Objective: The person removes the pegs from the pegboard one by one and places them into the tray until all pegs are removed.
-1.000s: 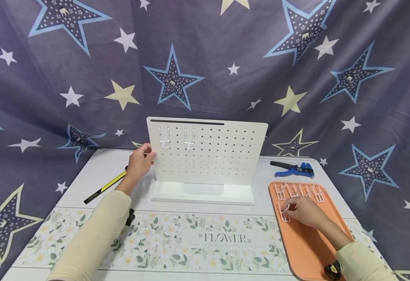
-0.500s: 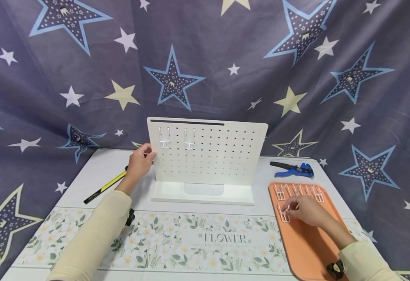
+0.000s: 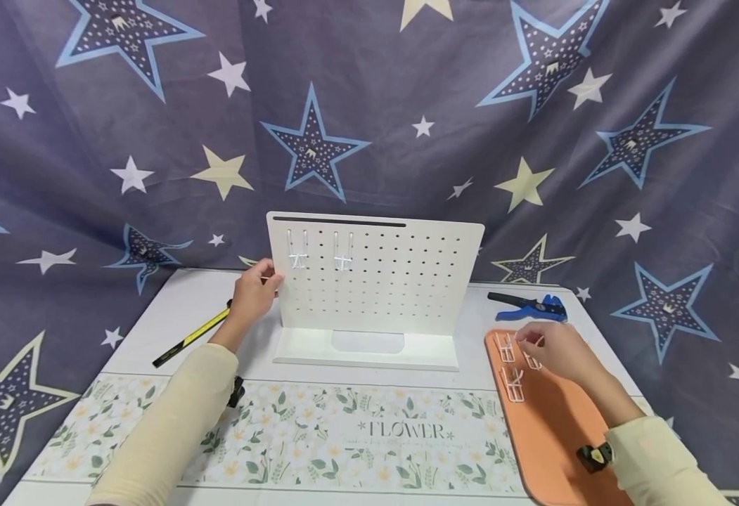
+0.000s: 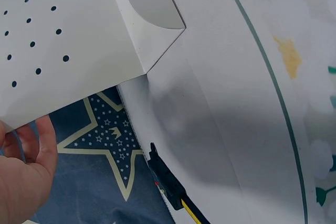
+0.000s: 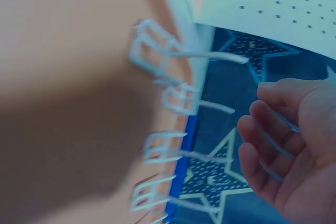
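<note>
A white pegboard (image 3: 401, 288) stands upright on a folded base. My left hand (image 3: 254, 292) grips its left edge; in the left wrist view the fingers (image 4: 46, 140) reach behind the panel. Two white wire hooks, a left one (image 3: 297, 260) and a right one (image 3: 343, 261), hang in the upper left holes. My right hand (image 3: 562, 349) hovers with loosely bent fingers over the back row of hooks in the orange tray (image 3: 549, 450), partly hiding them. It holds nothing. One hook (image 3: 513, 386) lies in front of that row. The right wrist view shows several hooks (image 5: 152, 51), slightly blurred.
Blue and black wire-stripping pliers (image 3: 527, 307) lie behind the tray. Left of the board is a black and yellow utility knife (image 3: 192, 334). A flower-printed strip (image 3: 356, 436) crosses the front of the white table, and a star-patterned curtain (image 3: 369, 161) hangs behind.
My right hand has left the nearer hook, which stays in the tray, and moved back toward the far row of hooks. The left hand keeps its place on the pegboard.
</note>
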A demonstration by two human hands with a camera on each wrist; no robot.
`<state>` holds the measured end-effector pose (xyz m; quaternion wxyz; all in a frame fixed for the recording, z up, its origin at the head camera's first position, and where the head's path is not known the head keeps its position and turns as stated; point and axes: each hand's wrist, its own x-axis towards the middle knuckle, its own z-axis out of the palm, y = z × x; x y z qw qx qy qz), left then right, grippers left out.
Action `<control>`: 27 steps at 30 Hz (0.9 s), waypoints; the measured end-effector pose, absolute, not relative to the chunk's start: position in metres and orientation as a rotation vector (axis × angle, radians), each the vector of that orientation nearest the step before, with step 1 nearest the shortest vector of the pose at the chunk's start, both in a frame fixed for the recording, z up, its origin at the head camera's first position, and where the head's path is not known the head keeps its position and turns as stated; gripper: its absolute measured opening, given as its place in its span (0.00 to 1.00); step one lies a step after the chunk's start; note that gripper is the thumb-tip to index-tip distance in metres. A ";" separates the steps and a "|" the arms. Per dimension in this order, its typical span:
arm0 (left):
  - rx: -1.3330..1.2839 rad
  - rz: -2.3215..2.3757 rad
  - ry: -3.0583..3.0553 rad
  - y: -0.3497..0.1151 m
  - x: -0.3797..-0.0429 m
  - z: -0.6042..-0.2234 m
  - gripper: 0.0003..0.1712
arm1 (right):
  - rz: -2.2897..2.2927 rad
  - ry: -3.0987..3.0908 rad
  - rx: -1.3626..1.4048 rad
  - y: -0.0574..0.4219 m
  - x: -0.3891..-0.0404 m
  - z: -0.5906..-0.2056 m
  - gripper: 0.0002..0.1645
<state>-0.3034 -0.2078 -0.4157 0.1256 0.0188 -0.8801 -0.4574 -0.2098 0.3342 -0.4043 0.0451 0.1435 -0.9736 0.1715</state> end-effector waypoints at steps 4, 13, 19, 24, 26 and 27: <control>0.060 -1.326 -2.568 -0.207 -0.304 -0.416 0.09 | 0.566 -2.966 0.436 0.322 -0.217 -0.391 0.06; 0.065 -1.306 -2.566 -0.206 -0.302 -0.416 0.10 | 0.606 -2.881 0.479 0.277 -0.232 -0.377 0.07; 0.069 -1.301 -2.580 -0.206 -0.302 -0.417 0.10 | 0.601 -2.823 0.533 0.238 -0.243 -0.372 0.07; 0.075 -1.299 -2.579 -0.206 -0.302 -0.416 0.10 | 0.604 -2.692 0.601 0.204 -0.251 -0.364 0.06; 0.077 -1.296 -2.576 -0.206 -0.302 -0.416 0.10 | 0.608 -2.631 0.612 0.191 -0.254 -0.361 0.05; 0.078 -1.295 -2.576 -0.206 -0.302 -0.415 0.10 | 0.609 -2.599 0.616 0.184 -0.255 -0.360 0.05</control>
